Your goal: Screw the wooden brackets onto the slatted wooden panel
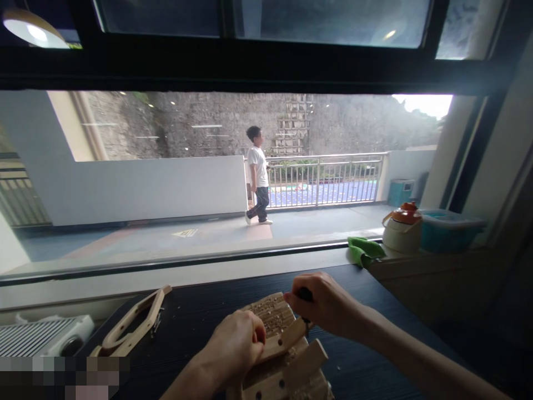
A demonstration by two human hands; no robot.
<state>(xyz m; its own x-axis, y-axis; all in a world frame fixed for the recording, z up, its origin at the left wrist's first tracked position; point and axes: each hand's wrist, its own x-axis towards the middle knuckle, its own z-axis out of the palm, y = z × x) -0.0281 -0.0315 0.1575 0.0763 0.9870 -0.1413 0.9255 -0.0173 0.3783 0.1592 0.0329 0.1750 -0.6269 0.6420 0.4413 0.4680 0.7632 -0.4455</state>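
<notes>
My right hand is closed around the black handle of what looks like a screwdriver. Its dark shaft points down by the right end of a pale wooden bar with drilled holes. My left hand is closed over the bar's left part, with fingers curled against the wood and fingertips partly hidden. Under both hands lies a wooden piece with a rough, knobbly surface. A second holed wooden bar lies across it, nearer to me.
On the dark table to the left lies a wooden frame, with several screws beside it. A green cloth, a jug with an orange lid and a teal bin stand by the window. Outside, a person walks past.
</notes>
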